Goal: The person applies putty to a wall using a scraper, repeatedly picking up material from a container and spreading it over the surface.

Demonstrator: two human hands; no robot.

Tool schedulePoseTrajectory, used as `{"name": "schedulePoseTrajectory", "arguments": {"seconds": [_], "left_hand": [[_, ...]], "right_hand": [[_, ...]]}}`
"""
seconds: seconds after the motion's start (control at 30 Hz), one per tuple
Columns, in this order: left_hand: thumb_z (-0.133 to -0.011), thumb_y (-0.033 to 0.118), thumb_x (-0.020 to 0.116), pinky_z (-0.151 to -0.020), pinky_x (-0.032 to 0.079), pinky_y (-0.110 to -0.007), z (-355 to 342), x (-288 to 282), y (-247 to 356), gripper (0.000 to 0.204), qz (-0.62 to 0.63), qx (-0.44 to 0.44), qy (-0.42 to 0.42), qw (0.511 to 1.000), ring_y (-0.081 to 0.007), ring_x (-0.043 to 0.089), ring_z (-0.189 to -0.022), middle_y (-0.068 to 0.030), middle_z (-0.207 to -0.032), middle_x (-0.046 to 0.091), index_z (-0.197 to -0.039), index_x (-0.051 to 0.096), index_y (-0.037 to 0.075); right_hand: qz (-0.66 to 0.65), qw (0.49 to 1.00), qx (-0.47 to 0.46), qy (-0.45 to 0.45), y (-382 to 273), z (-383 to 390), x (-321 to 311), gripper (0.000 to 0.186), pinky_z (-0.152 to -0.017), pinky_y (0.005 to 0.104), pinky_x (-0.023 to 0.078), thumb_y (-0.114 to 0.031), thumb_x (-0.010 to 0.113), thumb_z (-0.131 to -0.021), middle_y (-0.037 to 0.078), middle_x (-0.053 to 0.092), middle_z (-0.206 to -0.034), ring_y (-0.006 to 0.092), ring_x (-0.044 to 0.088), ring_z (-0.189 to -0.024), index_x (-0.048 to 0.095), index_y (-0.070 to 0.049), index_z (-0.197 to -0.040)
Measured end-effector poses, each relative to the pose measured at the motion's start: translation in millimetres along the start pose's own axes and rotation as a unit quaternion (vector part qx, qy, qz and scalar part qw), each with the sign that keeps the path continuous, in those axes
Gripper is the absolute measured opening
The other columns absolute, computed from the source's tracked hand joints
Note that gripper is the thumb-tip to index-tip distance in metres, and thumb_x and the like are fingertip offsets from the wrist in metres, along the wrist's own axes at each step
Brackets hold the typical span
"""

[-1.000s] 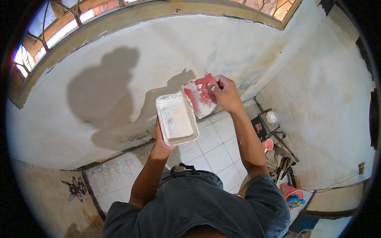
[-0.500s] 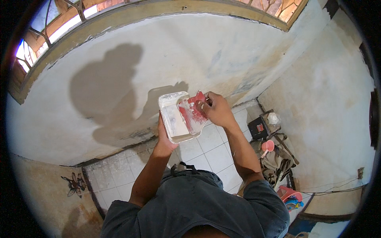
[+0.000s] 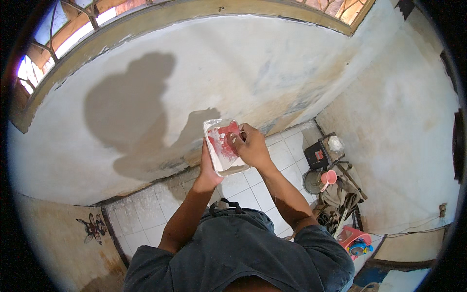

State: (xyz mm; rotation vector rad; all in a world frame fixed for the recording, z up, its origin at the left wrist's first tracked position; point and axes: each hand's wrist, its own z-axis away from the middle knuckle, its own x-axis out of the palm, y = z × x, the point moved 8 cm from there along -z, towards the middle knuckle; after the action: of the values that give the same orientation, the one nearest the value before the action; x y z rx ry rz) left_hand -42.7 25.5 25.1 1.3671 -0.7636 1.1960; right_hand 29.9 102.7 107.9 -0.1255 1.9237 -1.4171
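Paint tray (image 3: pixel 220 156), white: my left hand (image 3: pixel 208 168) grips its edge from below; my right hand (image 3: pixel 250 146) closed on red-smeared scraper (image 3: pixel 224 138) inside.

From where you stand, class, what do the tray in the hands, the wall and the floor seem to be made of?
The tray, held by the left hand, looks like thin plastic: white rim, smeared inside with pale paste. The red tool under the right hand is too smeared to judge. The wall seems matt plaster, patchy and unpainted. The floor looks like glazed white ceramic tile with grid joints.
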Motion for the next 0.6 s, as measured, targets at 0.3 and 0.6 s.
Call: {"name": "schedulePoseTrajectory", "arguments": {"seconds": [0.3,0.6], "left_hand": [[-0.101,0.048,0.038,-0.104,0.043,-0.042,5,4,4,0.051,0.019,0.003,-0.04,0.999,-0.023,0.055,-0.12,-0.0068,-0.13,0.057,-0.136,0.047,0.012],[-0.101,0.046,0.036,-0.102,0.045,-0.043,-2,9,4,0.05,0.028,-0.003,-0.018,0.999,-0.025,0.057,-0.116,-0.0089,-0.125,0.06,-0.132,0.051,0.01]], "right_hand": [[-0.15,0.988,0.001,0.039,21,5,0,0.012,-0.055,0.0329,0.046,-0.009,0.059,-0.09,0.014,0.063,-0.068,0.0153,0.059,-0.059,0.059,0.003,-0.09],[-0.021,0.999,0.014,0.039,27,-1,-21,0.012,-0.057,0.0292,0.047,-0.005,0.059,-0.089,0.011,0.066,-0.074,0.0134,0.06,-0.064,0.061,0.004,-0.095]]}}
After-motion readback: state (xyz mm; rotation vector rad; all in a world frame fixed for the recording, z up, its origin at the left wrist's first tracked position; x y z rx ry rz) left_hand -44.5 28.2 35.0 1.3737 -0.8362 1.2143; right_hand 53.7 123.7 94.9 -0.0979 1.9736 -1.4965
